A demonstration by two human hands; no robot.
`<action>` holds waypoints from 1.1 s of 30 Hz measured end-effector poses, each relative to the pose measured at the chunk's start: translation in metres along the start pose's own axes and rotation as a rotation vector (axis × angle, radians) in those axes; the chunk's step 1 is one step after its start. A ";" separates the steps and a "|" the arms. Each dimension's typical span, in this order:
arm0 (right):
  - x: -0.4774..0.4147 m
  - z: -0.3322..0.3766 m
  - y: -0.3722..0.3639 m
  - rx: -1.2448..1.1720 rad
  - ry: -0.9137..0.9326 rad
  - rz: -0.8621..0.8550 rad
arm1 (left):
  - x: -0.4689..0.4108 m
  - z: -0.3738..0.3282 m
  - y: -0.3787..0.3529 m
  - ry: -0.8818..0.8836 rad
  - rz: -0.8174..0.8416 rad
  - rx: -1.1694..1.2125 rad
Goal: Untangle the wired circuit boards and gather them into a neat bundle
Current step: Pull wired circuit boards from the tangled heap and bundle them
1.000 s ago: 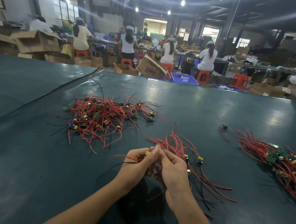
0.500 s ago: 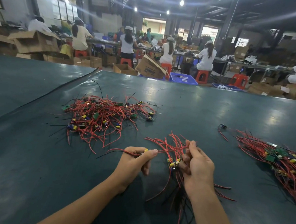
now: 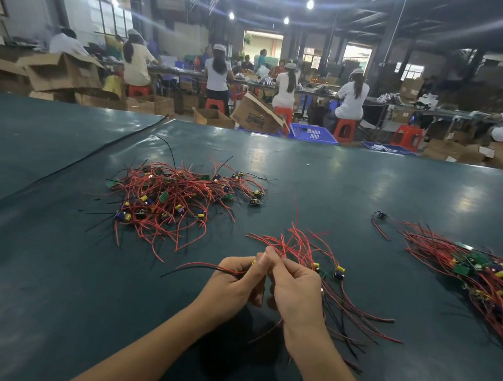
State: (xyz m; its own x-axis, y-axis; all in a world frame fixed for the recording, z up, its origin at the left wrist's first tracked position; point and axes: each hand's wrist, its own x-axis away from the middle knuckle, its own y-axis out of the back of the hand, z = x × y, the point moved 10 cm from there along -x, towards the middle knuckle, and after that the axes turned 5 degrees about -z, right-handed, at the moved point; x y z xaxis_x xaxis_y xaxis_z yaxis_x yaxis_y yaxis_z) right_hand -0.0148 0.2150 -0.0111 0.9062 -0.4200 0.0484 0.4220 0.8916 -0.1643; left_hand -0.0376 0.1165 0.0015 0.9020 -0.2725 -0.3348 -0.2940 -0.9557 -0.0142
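Observation:
A tangled heap of small circuit boards with red and black wires (image 3: 179,197) lies on the dark green table (image 3: 348,181), left of centre. My left hand (image 3: 235,283) pinches one wired board with a yellow part, its red and black leads trailing left. Touching it, my right hand (image 3: 294,290) grips a bundle of wired boards (image 3: 314,253) whose red wires fan up behind the fingers and trail down to the right. A combed pile of wired boards (image 3: 475,271) lies at the right edge.
One loose board with a red wire (image 3: 379,217) lies between the bundle and the right pile. A black seam (image 3: 99,154) crosses the table at left. Beyond the far edge sit people on red stools, cardboard boxes (image 3: 256,117) and a blue crate (image 3: 312,133).
My hands were together, then pulled apart with my right lifting the bundle; now they have come back together, the left hand's single board pressed against the bundle.

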 end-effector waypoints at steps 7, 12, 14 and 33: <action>-0.015 -0.004 0.022 -0.018 -0.093 -0.101 | -0.004 -0.002 0.001 -0.014 0.019 -0.078; -0.034 0.011 0.061 -0.281 -0.113 -0.214 | -0.002 -0.006 0.003 0.018 0.059 -0.093; -0.035 0.014 0.069 -0.312 -0.095 -0.237 | -0.003 -0.005 0.004 0.032 0.044 -0.083; -0.007 0.036 0.014 -0.179 0.102 0.103 | -0.004 0.041 0.030 0.594 -0.237 0.725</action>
State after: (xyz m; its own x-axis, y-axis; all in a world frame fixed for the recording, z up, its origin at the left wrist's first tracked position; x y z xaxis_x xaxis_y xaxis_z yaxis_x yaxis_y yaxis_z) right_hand -0.0146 0.2371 0.0218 0.9333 -0.3510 -0.0760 0.3075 0.8903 -0.3358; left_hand -0.0628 0.0932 -0.0360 0.9172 -0.2840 0.2794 -0.0284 -0.7461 -0.6652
